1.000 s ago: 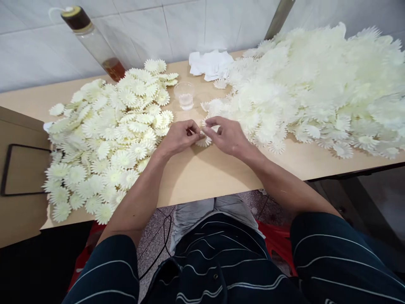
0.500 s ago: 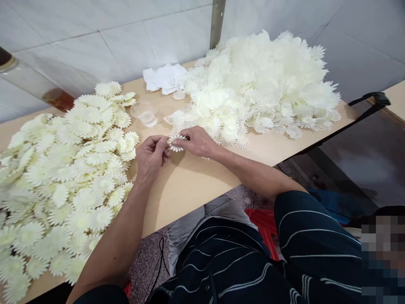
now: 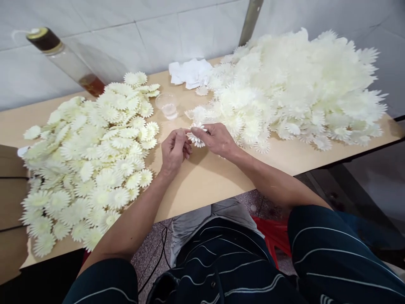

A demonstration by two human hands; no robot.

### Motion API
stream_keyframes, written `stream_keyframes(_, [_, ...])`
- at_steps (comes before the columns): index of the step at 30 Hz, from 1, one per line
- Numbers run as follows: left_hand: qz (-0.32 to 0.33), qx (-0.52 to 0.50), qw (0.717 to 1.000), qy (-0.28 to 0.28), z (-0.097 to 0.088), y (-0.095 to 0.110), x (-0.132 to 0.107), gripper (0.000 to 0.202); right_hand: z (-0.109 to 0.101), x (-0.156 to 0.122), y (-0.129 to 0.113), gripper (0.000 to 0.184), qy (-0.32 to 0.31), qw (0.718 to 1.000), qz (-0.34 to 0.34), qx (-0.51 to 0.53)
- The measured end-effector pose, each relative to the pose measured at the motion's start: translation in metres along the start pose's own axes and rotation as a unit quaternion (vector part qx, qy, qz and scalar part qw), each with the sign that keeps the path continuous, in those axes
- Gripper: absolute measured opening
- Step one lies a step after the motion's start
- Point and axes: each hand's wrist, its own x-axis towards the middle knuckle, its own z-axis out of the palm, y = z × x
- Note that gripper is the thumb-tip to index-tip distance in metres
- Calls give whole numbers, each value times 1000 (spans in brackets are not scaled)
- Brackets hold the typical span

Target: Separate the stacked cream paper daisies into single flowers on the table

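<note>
Over the counter (image 3: 218,181), between left heap (image 3: 95,156) and right heap (image 3: 300,88), pinching a flower (image 3: 197,142) with right hand (image 3: 218,137); curling left hand (image 3: 174,151) at its edge, not showing clearly if gripping; seemingly working on this flower, next needing steady pinching.

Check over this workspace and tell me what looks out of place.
A small pale piece lies on the floor, below the table, perhaps a dropped flower; most flowers lie heaped on the tabletop. The bottle appears to lean, though the wide lens may cause that. I see no spill.
</note>
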Motion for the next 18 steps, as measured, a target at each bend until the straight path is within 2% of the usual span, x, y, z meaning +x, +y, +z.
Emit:
stream_keyframes(4, [-45,-22,998,-27,1,-1,0,57,1,-3,-2,83,-39,998,5,45])
stream_keyframes(8, [-77,-37,996,-13,1,1,5,57,0,-4,-2,79,-70,993,42,90])
stream_keyframes(10, [-71,-25,997,7,1,2,7,53,-1,-3,-2,77,-69,994,58,69])
stream_keyframes(14, [-62,-3,998,32,2,5,7,46,-2,-1,-3,75,-34,998,49,8])
stream_keyframes(18, [-81,-23,996,10,2,8,5,47,-3,-1,-6,71,-35,999,30,-22])
